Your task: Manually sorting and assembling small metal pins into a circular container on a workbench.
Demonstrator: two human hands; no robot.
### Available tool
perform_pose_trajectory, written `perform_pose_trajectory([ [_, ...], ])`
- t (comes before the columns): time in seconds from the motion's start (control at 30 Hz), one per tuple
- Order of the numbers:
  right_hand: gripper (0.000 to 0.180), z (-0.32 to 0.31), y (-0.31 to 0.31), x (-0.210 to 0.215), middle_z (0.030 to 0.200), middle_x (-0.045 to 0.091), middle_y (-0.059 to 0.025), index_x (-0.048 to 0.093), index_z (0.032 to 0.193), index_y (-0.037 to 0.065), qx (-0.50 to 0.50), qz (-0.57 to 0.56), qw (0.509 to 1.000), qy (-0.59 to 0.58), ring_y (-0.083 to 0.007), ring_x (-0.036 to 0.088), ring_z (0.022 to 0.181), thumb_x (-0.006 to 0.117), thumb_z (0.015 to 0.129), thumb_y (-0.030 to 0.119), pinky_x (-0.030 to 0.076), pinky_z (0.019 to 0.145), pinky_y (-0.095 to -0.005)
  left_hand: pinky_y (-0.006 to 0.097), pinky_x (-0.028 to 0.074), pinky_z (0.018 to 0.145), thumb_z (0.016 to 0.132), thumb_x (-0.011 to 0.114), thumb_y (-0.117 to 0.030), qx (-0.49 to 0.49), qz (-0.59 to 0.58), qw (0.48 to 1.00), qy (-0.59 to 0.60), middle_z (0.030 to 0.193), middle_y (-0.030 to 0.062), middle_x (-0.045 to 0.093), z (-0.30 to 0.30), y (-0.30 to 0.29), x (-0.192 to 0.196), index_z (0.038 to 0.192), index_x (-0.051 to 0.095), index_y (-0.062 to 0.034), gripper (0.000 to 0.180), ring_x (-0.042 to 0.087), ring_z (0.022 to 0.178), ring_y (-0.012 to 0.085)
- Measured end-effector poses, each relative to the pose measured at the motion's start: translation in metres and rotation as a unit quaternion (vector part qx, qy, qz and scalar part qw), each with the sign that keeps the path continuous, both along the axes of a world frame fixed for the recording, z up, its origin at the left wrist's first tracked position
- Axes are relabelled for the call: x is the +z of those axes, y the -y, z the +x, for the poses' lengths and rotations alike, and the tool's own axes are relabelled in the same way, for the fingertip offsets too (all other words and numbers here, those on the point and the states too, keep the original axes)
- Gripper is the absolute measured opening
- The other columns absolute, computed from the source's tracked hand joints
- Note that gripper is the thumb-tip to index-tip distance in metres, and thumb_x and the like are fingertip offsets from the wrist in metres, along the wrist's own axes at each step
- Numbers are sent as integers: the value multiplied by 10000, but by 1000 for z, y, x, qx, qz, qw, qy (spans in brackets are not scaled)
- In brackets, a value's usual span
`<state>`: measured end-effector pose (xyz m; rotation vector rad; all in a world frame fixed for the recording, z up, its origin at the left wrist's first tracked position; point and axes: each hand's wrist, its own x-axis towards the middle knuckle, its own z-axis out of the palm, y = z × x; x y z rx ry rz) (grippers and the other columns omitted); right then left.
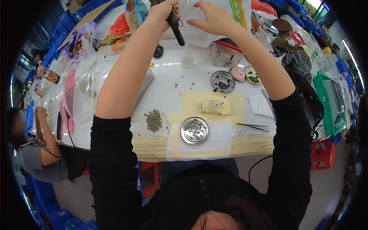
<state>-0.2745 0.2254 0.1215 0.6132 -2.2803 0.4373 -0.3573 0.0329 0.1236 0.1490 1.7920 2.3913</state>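
Both my arms reach far across the white table (168, 82). My left hand (161, 16) is closed around a slim black object (176, 30) with a thin cord loop; I cannot make out its kind. My right hand (212, 18) has its fingers apart, close to a white plastic bag (197, 36) with a green and orange print. Nearer to me sits a round metal dish (194, 131) with small green pieces in it. To its left lies a pile of small greyish pieces (154, 120). Tweezers (253, 126) lie to the right of the dish.
A tape-covered block (216, 106) stands behind the dish. Farther back are another round dish (222, 81) with dark pieces, a pink rounded item (238, 74) and a clear box (226, 54). A green tray (329, 101) stands at right. Another person (38, 151) works at left.
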Motion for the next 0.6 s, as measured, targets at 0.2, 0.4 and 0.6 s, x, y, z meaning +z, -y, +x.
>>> perform_pose_trajectory([
  [0.2, 599, -39, -23, -2, 976, 679, -198, 675, 1028, -16, -134, 173, 967, 133, -329, 656, 895, 662, 842, 554, 512, 789, -416, 238, 381, 445, 925, 631, -309, -36, -166, 985, -23, 661, 16, 563, 30, 16, 36, 1059, 671, -12, 329, 474, 507, 105],
  [0.4, 611, -1, 2, 6, 878, 700, -206, 706, 936, -32, -112, 226, 947, 197, -369, 664, 806, 630, 816, 563, 531, 755, -449, 236, 412, 445, 934, 621, -273, -52, -144, 987, -55, 787, 40, 654, 37, 60, 53, 1021, 658, -20, 270, 496, 514, 83],
  [0.6, 485, -27, -12, -3, 918, 704, -213, 688, 1018, -18, -138, 268, 920, 249, -367, 676, 847, 695, 794, 412, 531, 790, -440, 222, 428, 440, 950, 609, -204, -75, -75, 992, -70, 829, 63, 677, 39, 73, 52, 1006, 630, -22, 192, 522, 516, 79],
])
